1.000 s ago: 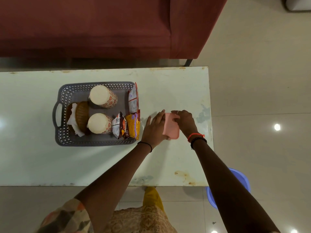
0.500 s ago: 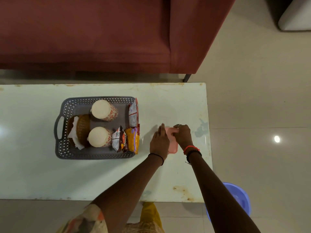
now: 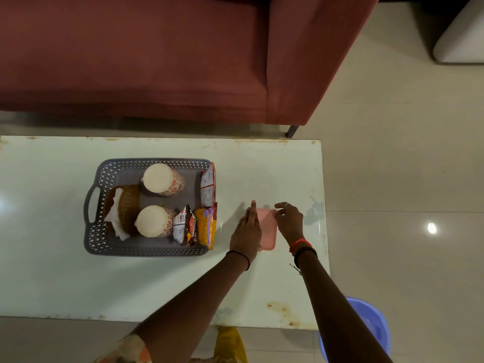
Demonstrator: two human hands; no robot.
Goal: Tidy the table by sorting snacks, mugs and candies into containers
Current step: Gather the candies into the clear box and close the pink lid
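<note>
A small pink lidded box point(image 3: 267, 229) lies flat on the pale table point(image 3: 157, 284), right of the grey basket point(image 3: 146, 252). My left hand point(image 3: 247, 230) lies over the box's left edge and holds it, index finger stretched out. My right hand point(image 3: 290, 220) hovers at the box's far right corner, fingers loosely curled and holding nothing. In the basket stand two patterned mugs, upside down point(image 3: 163, 179) point(image 3: 154, 221), a brown wicker piece with white paper point(image 3: 125, 210), and three snack packets point(image 3: 208, 188) point(image 3: 185, 226) point(image 3: 207, 227) along the right wall.
A red sofa point(image 3: 157, 61) runs along the table's far side. A blue plastic tub point(image 3: 372, 326) sits on the floor at the table's near right corner. A white object point(image 3: 461, 40) stands at the top right. The table's right edge is close to my right hand.
The pink lid was tilted in my right hand, then pressed down by both hands. Now the box lies flat and my right hand has come off it. The view has shifted downward.
</note>
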